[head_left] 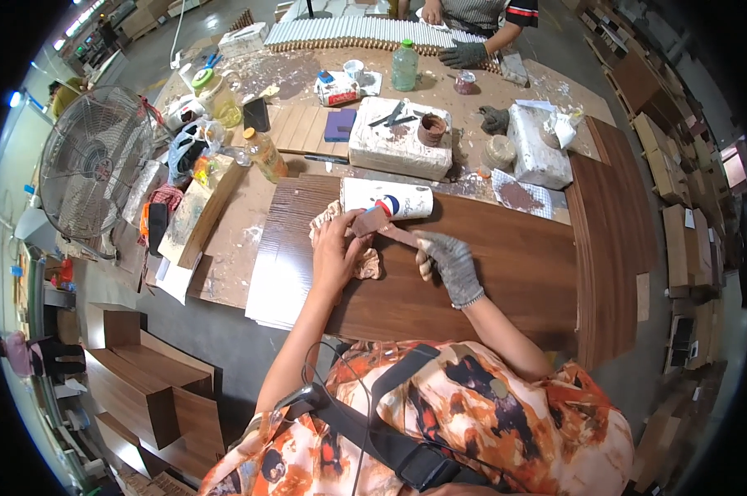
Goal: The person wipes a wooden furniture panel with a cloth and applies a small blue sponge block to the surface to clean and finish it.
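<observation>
My right hand (449, 266), in a grey knit glove, is closed round the handle end of a putty knife (400, 236) smeared with brown. My bare left hand (337, 251) has its fingers bent and pinched at the wide blade end. A crumpled tan cloth (368, 264) lies beneath and beside that hand. Just beyond the blade, a white cylindrical container (411, 201) rests on its side. Under all of these are stacked dark brown wood-grain boards (506, 264).
Beyond the boards, a white block (373, 157) carries a brown-filled cup (431, 130) and dark blades. Bottles, including an orange-capped one (264, 155), stand at left near a fan (92, 165). Across the table, a co-worker's gloved hand (464, 55) rests by white strips (373, 33).
</observation>
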